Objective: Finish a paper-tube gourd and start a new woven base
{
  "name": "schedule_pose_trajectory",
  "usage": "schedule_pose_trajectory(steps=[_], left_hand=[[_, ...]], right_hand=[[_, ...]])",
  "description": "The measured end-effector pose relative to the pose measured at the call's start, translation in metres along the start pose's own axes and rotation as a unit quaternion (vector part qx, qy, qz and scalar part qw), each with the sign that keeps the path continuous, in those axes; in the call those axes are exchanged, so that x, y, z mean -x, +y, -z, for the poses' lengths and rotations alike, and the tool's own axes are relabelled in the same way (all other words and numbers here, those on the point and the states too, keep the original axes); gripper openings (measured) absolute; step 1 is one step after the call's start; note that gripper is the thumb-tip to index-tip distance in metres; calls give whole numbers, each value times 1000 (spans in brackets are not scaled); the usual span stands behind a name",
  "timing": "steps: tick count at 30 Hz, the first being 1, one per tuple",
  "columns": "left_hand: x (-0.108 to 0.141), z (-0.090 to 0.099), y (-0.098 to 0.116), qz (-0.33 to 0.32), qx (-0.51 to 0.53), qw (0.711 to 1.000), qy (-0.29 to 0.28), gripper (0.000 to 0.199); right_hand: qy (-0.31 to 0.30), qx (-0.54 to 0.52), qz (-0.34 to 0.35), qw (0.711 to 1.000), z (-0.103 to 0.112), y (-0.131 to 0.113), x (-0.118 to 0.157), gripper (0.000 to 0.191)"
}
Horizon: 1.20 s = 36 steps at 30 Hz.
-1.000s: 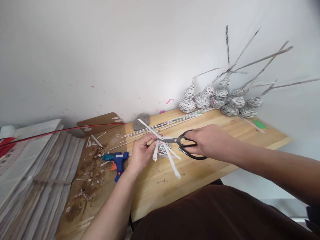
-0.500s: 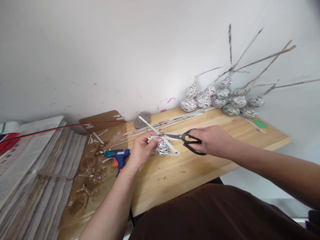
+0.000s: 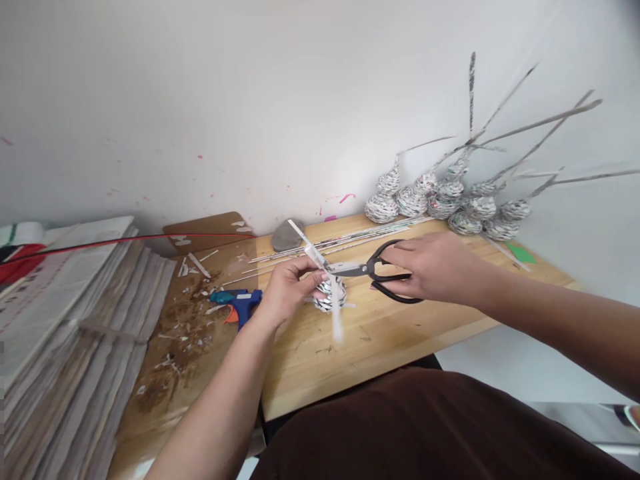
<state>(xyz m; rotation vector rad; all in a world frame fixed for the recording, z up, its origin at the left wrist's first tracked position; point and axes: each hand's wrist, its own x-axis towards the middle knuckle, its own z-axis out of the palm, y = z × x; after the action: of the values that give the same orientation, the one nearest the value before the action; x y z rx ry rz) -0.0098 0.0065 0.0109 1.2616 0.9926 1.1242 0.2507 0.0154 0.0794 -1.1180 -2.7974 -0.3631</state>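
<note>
My left hand (image 3: 293,290) grips a small woven paper piece (image 3: 330,297) near its top, over the wooden table. From its top a white paper strip (image 3: 296,230) points up and to the left. Another strip (image 3: 337,323), blurred, hangs down in front of the piece. My right hand (image 3: 425,267) holds black-handled scissors (image 3: 367,269), fingers through the handles. The blades point left and meet the strips at the top of the woven piece, beside my left fingertips; their exact contact is too small to tell.
Several woven paper gourd shapes (image 3: 383,208) with long strips stand at the back right. Paper rods (image 3: 350,239) and a grey stone (image 3: 287,236) lie behind my hands. A blue glue gun (image 3: 244,305), paper scraps and stacked newspaper (image 3: 95,333) are at the left.
One white strip has dropped from a slant at the right to hanging downward, blurred. The scissors' handles have spread wider, and the view has shifted slightly.
</note>
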Motion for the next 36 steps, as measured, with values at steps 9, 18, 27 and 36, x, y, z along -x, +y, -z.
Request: schedule_pose_trajectory(steps=[9,18,27,36], left_hand=[[2,-2,3,15,3,1000,-18,36],[2,-2,1,11,2,1000,-29,37],[3,-2,3,18,-13,999,-34,36],[1,1,2,24,-11,1000,-16,36]], right_hand=[[-21,56,5,998,9,-4,-7,34],[-38,52,6,998,5,-5,-10,29],[-65,-121,-44,990,-23,-6,-2,28],[-11,-175,-109,979,-46,-13,8,32]])
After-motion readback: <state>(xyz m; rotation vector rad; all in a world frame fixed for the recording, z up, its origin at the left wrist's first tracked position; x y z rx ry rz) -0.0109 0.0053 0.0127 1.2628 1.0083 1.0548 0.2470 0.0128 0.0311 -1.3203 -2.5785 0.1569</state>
